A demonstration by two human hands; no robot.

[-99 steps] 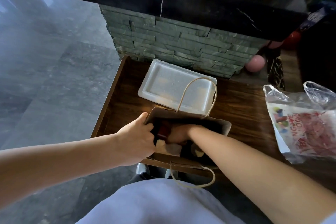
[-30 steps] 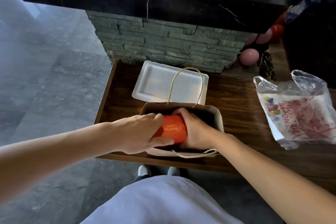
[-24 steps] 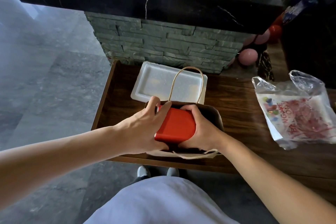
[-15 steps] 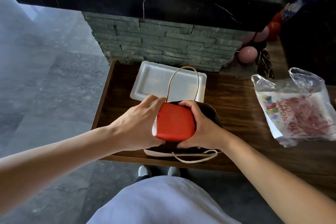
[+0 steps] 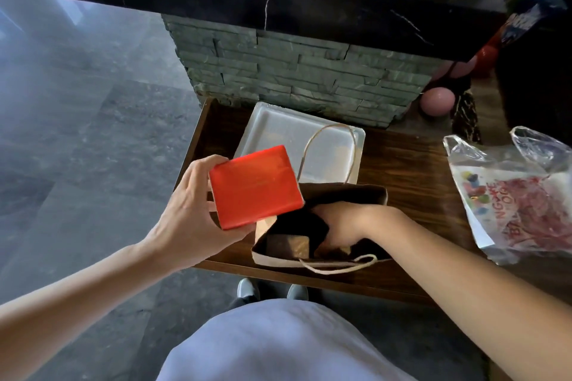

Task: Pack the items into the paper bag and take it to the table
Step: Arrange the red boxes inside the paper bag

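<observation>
A brown paper bag (image 5: pixel 346 193) with rope handles stands open near the front edge of a dark wooden table (image 5: pixel 411 176). My left hand (image 5: pixel 188 216) holds a flat red box (image 5: pixel 255 187) up in the air just left of the bag's mouth. My right hand (image 5: pixel 343 223) reaches down inside the bag, its fingers hidden among dark items. A brown block (image 5: pixel 288 245) lies at the bag's bottom left.
A white foam tray (image 5: pixel 278 133) lies behind the bag. A clear plastic bag with red print (image 5: pixel 520 195) rests on the table at the right. A stone-faced counter (image 5: pixel 294 77) rises behind, with pink and red balloons (image 5: pixel 438 100) at its right end.
The red box was between both hands over the bag; now my left hand alone holds it up and to the left, and my right hand has gone down into the bag.
</observation>
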